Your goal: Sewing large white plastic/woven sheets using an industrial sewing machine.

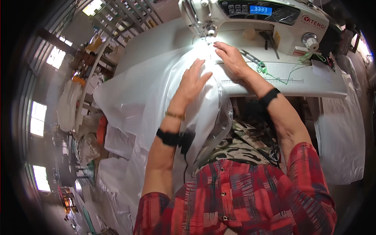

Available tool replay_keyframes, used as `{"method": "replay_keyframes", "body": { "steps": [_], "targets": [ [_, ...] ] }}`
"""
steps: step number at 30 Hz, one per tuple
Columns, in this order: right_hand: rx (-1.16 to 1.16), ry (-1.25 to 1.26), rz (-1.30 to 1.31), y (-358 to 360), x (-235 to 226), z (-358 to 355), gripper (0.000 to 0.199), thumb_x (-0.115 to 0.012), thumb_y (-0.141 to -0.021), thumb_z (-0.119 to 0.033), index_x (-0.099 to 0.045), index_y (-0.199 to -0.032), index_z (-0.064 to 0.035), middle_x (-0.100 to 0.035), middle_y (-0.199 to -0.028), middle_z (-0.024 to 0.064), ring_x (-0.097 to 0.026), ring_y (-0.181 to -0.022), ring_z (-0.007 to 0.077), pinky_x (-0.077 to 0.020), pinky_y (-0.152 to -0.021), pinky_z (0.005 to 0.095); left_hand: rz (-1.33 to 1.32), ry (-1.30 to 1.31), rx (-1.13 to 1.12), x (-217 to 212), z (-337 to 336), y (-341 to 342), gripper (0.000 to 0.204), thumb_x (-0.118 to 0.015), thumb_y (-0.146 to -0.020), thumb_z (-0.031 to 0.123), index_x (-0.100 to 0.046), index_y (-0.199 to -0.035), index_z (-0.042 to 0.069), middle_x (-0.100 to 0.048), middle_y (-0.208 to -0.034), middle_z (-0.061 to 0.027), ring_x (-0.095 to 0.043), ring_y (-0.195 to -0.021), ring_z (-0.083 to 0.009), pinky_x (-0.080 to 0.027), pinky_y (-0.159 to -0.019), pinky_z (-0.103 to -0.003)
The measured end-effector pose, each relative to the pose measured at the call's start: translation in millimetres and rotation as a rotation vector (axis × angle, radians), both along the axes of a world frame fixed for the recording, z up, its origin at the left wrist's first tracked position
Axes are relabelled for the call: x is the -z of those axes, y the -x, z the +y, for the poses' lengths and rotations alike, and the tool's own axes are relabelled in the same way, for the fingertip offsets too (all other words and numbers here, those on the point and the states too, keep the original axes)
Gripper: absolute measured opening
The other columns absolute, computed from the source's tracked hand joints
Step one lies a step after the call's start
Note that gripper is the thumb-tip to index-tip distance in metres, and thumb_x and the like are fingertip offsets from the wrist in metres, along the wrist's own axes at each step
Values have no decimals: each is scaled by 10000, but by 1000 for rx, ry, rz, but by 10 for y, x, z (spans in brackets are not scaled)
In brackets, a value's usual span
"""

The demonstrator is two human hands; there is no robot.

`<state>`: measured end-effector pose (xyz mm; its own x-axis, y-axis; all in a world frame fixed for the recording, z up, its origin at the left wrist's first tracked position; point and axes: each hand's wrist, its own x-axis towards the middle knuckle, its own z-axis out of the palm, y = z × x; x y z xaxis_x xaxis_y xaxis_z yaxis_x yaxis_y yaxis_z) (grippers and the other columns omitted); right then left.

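Note:
White, shiny sheet material (156, 94) runs under the lit needle area of a sewing machine (270, 21) and drapes over the table's near edge toward my lap. My left hand (191, 82) lies on this sheet with its fingers stretched and the thumb apart. Close to the presser foot (209, 38), my right hand (232, 59) reaches over the sheet's right edge, fingers extended and fingertips beside the foot. Glare hides the exact spot where the needle meets the sheet. Just right of my right hand lie thread snips (250, 57) tangled with green thread (261, 68).
A ruler scale (262, 81) runs along the table's front. Dark tools (270, 43) lie under the machine's arm. Clear plastic and white material (340, 137) hang at the right. A cluttered shelf (92, 78) stands at the left, with more white sheeting (113, 172) below.

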<state>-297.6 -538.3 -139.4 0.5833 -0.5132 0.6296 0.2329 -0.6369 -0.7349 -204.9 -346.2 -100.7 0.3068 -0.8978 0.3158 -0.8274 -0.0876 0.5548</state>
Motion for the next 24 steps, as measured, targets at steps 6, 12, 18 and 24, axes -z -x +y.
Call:
{"method": "replay_keyframes", "body": {
  "steps": [6, 12, 18, 24],
  "targets": [
    [-12, 120, 26, 1275, -60, 932, 139, -583, -928, -96, -651, -980, 14, -666, -889, 157, -646, -811, 303, -504, -731, 358, -91, 41, -168, 369, 1675, 1018, 739, -743, -806, 148, -378, -1430, -7, -322, -1514, -253, -321, -1403, -404, -285, -1139, -443],
    [-253, -96, 252, 1610, 218, 1536, 203, -570, -948, -130, -660, -1035, 31, -687, -896, 146, -661, -778, 257, -518, -702, 327, -162, -325, -601, 1629, 3289, 1432, 508, -723, -788, 114, -543, -1242, -25, -568, -1176, -224, -540, -1115, -408, -406, -985, -476],
    [-384, -625, 595, 1396, 215, 1728, 357, -577, -927, -208, -587, -1147, 74, -702, -858, 162, -680, -676, 185, -517, -622, 306, 294, -301, -627, 2415, 3371, 1518, 407, -706, -771, 48, -589, -1159, 11, -630, -1009, -193, -624, -906, -376, -498, -778, -413],
    [-485, -1190, 594, 1125, 251, 1703, 318, -558, -934, -174, -503, -1190, 7, -694, -830, 122, -604, -556, 114, -472, -487, 243, 628, -100, -663, 2338, 3840, 1391, 277, -640, -850, -3, -599, -1123, -12, -637, -923, -97, -631, -866, -182, -498, -740, -339]
  ]
}}
